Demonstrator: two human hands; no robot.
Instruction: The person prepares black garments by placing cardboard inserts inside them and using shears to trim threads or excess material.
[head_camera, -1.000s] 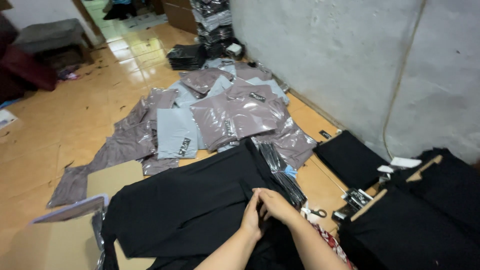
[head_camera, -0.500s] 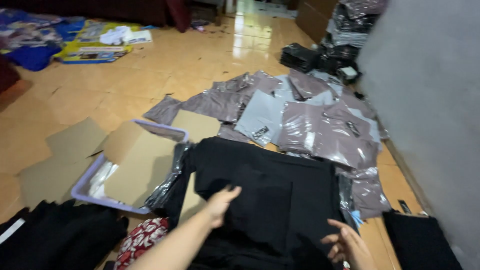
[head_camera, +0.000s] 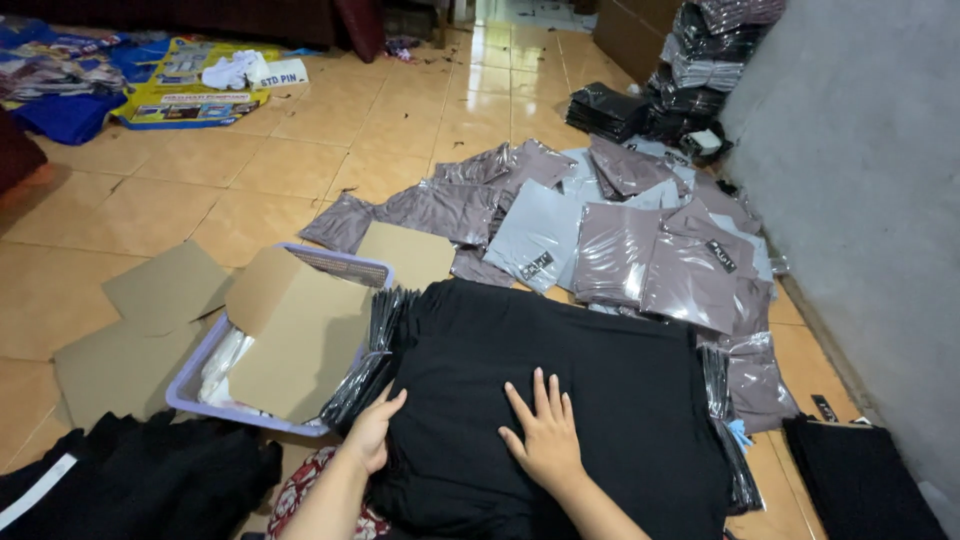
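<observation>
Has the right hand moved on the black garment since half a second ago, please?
Yes. The right hand has moved from the black garment's right edge toward its middle, now lying flat.

Bagged mauve/grey shirts (head_camera: 610, 240) on floor; cardboard (head_camera: 290, 340) over lilac basket (head_camera: 200, 385); poss. posters (head_camera: 190, 95) far left.

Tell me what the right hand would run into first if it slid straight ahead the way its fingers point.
The right hand lies flat on the black garment, fingers pointing up and away. Sliding on, it would cross more black cloth, then likely meet the bagged mauve garments beyond its far edge, though depth is hard to judge.
</observation>
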